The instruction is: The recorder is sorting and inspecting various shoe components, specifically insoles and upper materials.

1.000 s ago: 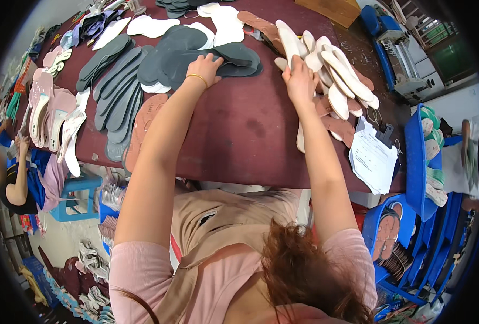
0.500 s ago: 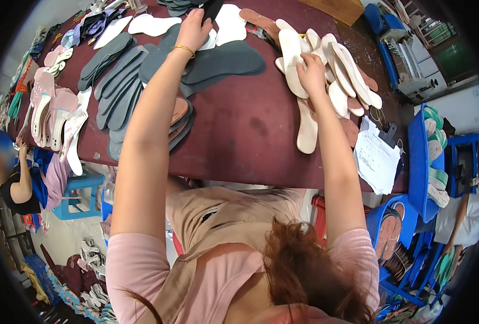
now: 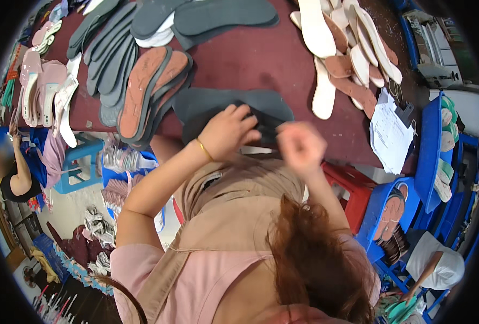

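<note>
Dark grey insoles (image 3: 269,103) lie at the table's near edge, right in front of me. My left hand (image 3: 229,131), with a gold bangle at the wrist, is curled over them, its fingers bent around dark insole material. My right hand (image 3: 302,147) is just right of their end, smeared by motion, so its fingers and anything in them cannot be made out. Left of my hands lies a stack of brown-and-grey insoles (image 3: 144,86). Beyond it are fanned dark grey insoles (image 3: 110,65). A pile of cream and brown insoles (image 3: 324,89) lies to the right.
More large grey insoles (image 3: 226,17) lie at the far side of the table (image 3: 239,70). Papers (image 3: 390,132) with a black clip lie at the right edge. Blue bins (image 3: 431,156) and a red stool (image 3: 350,186) stand at right. Another person (image 3: 21,175) sits at far left.
Both hands have come back from the far side of the table to its near edge. My left hand has brought dark grey insole material along. My right hand has left the cream insoles.
</note>
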Available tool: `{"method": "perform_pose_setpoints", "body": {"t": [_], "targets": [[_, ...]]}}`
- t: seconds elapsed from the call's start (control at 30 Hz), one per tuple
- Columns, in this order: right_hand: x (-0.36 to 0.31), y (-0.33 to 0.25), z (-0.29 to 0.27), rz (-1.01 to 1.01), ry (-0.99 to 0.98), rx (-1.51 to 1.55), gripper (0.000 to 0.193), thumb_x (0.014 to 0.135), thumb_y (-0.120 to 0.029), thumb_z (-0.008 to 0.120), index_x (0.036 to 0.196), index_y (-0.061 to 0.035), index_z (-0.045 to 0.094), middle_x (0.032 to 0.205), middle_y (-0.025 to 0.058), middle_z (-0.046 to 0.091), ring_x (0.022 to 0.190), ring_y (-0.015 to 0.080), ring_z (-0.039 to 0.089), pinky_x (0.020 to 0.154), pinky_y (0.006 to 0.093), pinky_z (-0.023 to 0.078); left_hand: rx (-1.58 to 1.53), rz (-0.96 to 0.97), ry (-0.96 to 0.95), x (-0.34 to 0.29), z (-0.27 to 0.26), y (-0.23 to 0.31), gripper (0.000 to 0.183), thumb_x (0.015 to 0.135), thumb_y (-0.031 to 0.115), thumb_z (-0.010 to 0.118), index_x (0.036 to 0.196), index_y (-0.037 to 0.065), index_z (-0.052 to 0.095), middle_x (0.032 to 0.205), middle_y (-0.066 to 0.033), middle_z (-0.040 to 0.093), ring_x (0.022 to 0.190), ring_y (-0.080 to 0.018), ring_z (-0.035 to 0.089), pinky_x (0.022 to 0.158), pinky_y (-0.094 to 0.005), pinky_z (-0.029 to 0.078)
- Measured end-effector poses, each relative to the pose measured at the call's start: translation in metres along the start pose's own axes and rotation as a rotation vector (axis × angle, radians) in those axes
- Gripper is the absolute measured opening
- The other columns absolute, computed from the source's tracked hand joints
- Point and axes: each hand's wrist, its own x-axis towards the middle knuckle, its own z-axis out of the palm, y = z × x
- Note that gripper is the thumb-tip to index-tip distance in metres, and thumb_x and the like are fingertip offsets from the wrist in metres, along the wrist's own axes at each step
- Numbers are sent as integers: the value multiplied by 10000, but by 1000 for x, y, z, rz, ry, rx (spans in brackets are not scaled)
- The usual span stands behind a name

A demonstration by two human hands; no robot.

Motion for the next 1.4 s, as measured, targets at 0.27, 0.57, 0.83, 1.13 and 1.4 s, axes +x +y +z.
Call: {"method": "perform_pose_setpoints", "body": {"t": [0.27, 0.57, 0.83, 1.13, 1.4], "targets": [[-33, 6, 24, -56, -233, -284, 236, 738, -82, 699, 968, -60, 652, 1008, 55, 594, 850, 240, 544, 726, 365, 428, -184, -65, -227, 24, -9, -20, 301, 878, 192, 547, 1144, 55, 585, 1089, -121, 522, 1014, -318, 554, 831, -411, 470], [6, 9, 31, -144, -357, -548, 270, 743, -71, 654, 1001, -140, 616, 1041, 24, 538, 1014, 223, 476, 870, 408, 322, -493, -42, -399, 31, -16, -37, 343, 824, 77, 453, 1133, 15, 588, 1100, -160, 484, 1093, -303, 500, 942, -355, 407], [-11, 19, 16, -405, -628, -620, 88, 742, -129, 562, 829, -123, 566, 908, 29, 520, 1024, 224, 484, 817, 381, 342, -132, -229, -189, 44, 2, -17, 426, 865, 290, 606, 1284, 283, 531, 1057, -123, 562, 879, -340, 629, 785, -424, 508], [-27, 15, 15, -2, -258, -446, 222, 805, -214, 683, 1002, -126, 634, 971, 23, 562, 956, 229, 503, 800, 407, 329, 145, -265, -134, 40, 13, 6, 551, 844, 298, 646, 1355, 300, 442, 1011, -106, 538, 828, -303, 631, 689, -402, 537], [93, 102, -21, -38, -55, -750, 214, 811, -148, 648, 1004, -64, 609, 1011, 145, 590, 911, 374, 558, 861, 439, 428, 91, -125, 109, 6, 21, 13, 426, 735, 221, 731, 1125, 123, 590, 1003, -77, 526, 934, -284, 559, 795, -378, 476]]}}
